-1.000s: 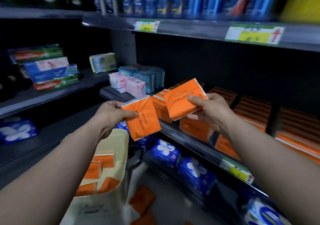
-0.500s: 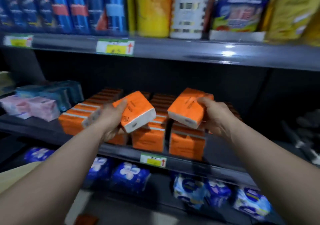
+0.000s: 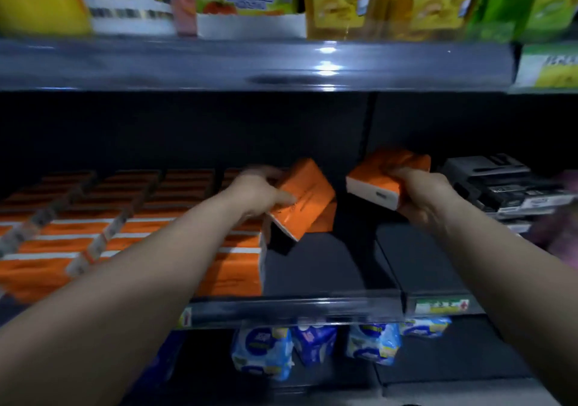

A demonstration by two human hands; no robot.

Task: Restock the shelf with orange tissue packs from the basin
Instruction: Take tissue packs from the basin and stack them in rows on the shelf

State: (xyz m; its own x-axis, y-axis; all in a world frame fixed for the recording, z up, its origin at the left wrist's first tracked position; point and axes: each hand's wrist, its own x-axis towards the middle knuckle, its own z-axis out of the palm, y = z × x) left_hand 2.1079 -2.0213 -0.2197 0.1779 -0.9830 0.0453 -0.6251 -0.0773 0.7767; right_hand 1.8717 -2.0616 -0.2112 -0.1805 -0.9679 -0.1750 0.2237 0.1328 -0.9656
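Each hand carries one orange tissue pack over the middle shelf (image 3: 312, 268). My left hand (image 3: 256, 193) grips a tilted orange pack (image 3: 305, 199) just right of the last filled row, above a dark bare stretch of shelf. Behind that pack another orange pack (image 3: 325, 218) shows partly. My right hand (image 3: 422, 197) grips a second orange pack (image 3: 384, 177), held level and higher, its white end facing me. Rows of orange packs (image 3: 93, 233) fill the shelf's left part. The basin is out of view.
The shelf above (image 3: 250, 64) overhangs the hands and carries yellow, white and green packages. Dark boxes (image 3: 500, 186) sit at the right of the middle shelf. Blue and white packs (image 3: 262, 349) lie on the shelf below. A price tag (image 3: 441, 305) marks the front rail.
The view has swung right and away from the basin. Both hands have carried their orange packs past the filled rows to the bare stretch of shelf, the left pack now tilted downward.
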